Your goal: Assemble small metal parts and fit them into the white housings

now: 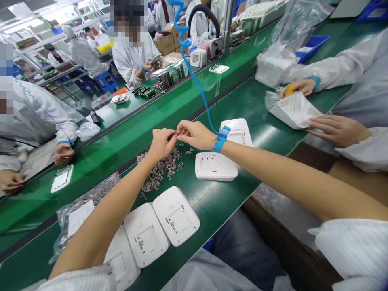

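My left hand (161,142) and my right hand (195,133) meet fingertip to fingertip above a pile of small grey metal parts (162,169) on the green belt (257,105). Both pinch a small metal part (176,132) between them. A blue wrist strap (221,138) with a coiled blue cord (194,76) sits on my right wrist. A white plastic housing (216,166) lies just under my right wrist, a second one (239,131) behind it. Three more white housings (176,215) lie in a row near my left forearm.
A clear bag of metal parts (91,202) lies at the left. A co-worker's hands (336,129) on the right handle a white bagged item (295,110). Across the belt, people in white coats work with stacked circuit boards (172,74). A brown bench edge (303,202) runs at right.
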Available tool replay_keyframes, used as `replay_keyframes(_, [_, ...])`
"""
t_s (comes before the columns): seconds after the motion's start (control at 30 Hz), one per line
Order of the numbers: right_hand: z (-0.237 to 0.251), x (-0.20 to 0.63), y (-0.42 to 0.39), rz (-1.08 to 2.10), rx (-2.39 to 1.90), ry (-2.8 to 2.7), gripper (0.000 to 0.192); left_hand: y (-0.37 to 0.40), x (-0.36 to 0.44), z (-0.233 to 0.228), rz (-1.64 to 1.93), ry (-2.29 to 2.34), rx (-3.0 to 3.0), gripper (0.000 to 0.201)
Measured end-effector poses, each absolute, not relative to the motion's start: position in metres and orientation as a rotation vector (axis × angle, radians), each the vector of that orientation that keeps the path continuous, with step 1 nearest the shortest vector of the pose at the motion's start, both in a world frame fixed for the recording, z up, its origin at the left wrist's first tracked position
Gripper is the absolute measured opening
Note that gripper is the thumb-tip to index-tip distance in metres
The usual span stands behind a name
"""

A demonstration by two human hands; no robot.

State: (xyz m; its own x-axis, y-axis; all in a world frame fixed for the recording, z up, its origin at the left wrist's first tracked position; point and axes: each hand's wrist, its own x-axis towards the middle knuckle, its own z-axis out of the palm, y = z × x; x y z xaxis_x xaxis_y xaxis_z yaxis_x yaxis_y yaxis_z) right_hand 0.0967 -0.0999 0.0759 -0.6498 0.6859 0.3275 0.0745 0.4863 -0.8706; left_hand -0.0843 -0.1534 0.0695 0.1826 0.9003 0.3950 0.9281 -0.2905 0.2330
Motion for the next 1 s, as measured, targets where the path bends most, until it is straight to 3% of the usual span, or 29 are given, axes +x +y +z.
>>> replay_keyframes(0.07, [0.074,0.100,-0.096,1.134,-0.629,-2.054,0.009,-0.155,-0.085,0.074,-0.770,-1.825,-2.390,0.019])
replay_keyframes(0.17, [0.070,0.101,-0.090,1.397,-0.599,-1.891,0.010,-0.158,-0.084,0.080,-0.857,-1.824,-2.398,0.021])
replay_keyframes(0.33, [0.067,0.106,-0.082,1.818,-0.554,-1.680,0.025,-0.164,-0.082,0.085,-0.853,-1.771,-2.491,0.021])
replay_keyframes(0.47, [0.069,0.111,-0.078,1.907,-0.523,-1.650,0.030,-0.168,-0.079,0.092,-0.844,-1.727,-2.527,0.023])
replay_keyframes(0.57, [0.077,0.114,-0.078,1.784,-0.474,-1.800,0.028,-0.171,-0.078,0.100,-0.722,-1.682,-2.577,0.024])
replay_keyframes(0.73, [0.103,0.116,-0.083,1.244,-0.572,-2.255,0.011,-0.173,-0.074,0.109,-0.361,-1.527,-2.602,0.023])
replay_keyframes(0.8, [0.111,0.116,-0.083,1.164,-0.624,-2.387,0.010,-0.173,-0.071,0.110,-0.276,-1.480,-2.562,0.025])
replay_keyframes(0.9, [0.115,0.114,-0.082,1.111,-0.663,-2.515,0.007,-0.174,-0.067,0.112,-0.240,-1.476,-2.540,0.028])
replay_keyframes(1.0, [0.112,0.115,-0.082,0.830,-0.619,-2.594,0.009,-0.173,-0.067,0.112,-0.356,-1.551,-2.580,0.027])
